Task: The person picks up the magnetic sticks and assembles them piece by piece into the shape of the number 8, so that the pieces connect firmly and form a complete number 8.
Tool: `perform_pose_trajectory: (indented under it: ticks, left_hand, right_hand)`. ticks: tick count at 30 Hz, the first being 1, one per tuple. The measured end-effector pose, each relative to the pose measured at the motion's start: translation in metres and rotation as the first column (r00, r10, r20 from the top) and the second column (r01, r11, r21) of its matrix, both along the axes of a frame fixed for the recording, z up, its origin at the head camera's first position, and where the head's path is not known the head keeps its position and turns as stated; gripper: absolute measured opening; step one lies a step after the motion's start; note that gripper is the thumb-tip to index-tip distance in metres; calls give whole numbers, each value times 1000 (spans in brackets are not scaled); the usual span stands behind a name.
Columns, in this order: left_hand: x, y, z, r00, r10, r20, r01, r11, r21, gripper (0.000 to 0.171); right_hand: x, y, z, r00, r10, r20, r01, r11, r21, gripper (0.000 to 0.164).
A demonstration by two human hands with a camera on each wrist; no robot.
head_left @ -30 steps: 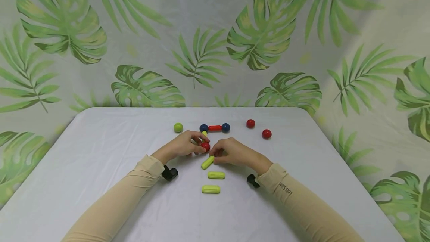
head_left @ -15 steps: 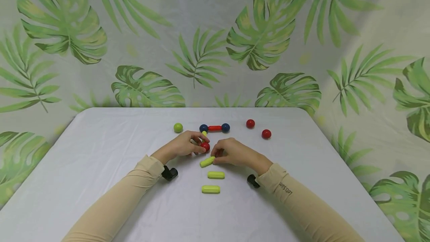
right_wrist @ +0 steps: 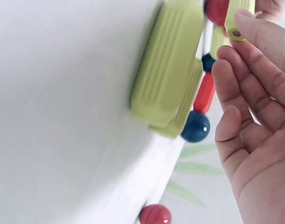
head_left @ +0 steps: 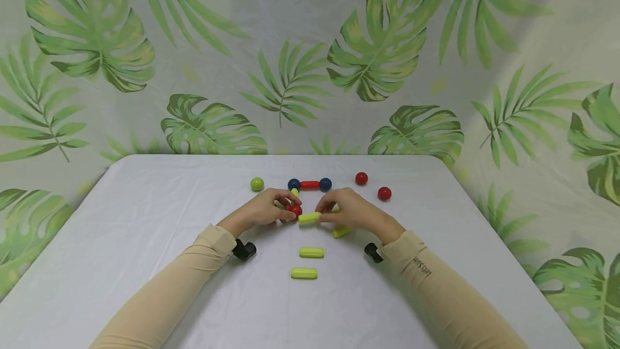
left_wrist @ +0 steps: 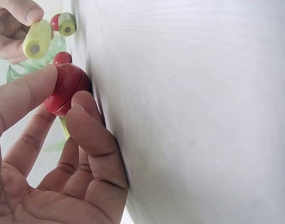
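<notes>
My left hand [head_left: 263,206] pinches a glossy red ball [head_left: 295,210] between thumb and fingers, low over the table. Behind that ball, a yellow-green rod [head_left: 294,193] leads to a blue ball [head_left: 293,184]. Between the thumb and fingers of my right hand [head_left: 352,209] is another ribbed yellow-green rod [head_left: 309,218]. Its free end points left, close to the red ball; in the left wrist view this rod [left_wrist: 38,39] shows a round grey spot in its end. A loose yellow-green rod [head_left: 341,231] lies partly under my right hand.
A red rod [head_left: 310,185] joins the blue ball to a second blue ball [head_left: 325,184]. Two red balls [head_left: 361,178] lie at the back right, a green ball [head_left: 256,183] at the back left. Nearer me lie two yellow-green rods [head_left: 311,252] on the white tablecloth [head_left: 232,306].
My right hand has moved back and to the right, turning its rod toward level and bringing it nearer the red ball. A loose rod now shows beneath it. My left hand stays put.
</notes>
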State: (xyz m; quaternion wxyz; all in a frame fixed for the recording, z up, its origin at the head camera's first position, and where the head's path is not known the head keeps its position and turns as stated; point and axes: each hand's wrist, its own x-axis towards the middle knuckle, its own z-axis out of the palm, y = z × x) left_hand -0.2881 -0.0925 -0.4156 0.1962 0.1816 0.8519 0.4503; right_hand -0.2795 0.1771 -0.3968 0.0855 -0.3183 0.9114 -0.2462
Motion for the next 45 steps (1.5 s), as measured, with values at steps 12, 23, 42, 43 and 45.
perform_pose_trajectory:
  ticks: [12, 23, 42, 43, 45]
  left_hand:
    - [-2, 0, -2, 1000, 13, -14, -13, 1000, 5, 36]
    - [1, 1, -1, 999, 32, -14, -32, 999, 13, 35]
    - [2, 0, -1, 999, 40, -9, -40, 999, 19, 36]
    - [2, 0, -1, 999, 43, -4, -43, 999, 27, 35]
    - [3, 0, -1, 999, 53, 6, -54, 997, 48, 33]
  right_hand:
    - [-11, 7, -1, 994, -101, 30, 101, 995, 5, 15]
    - [-18, 7, -5, 990, -132, 56, 133, 991, -9, 17]
    - [-22, 4, -11, 993, -106, 62, 107, 994, -15, 14]
    - [-22, 4, -11, 993, -104, 62, 105, 994, -14, 14]
    - [-22, 4, -11, 993, -101, 62, 101, 995, -12, 14]
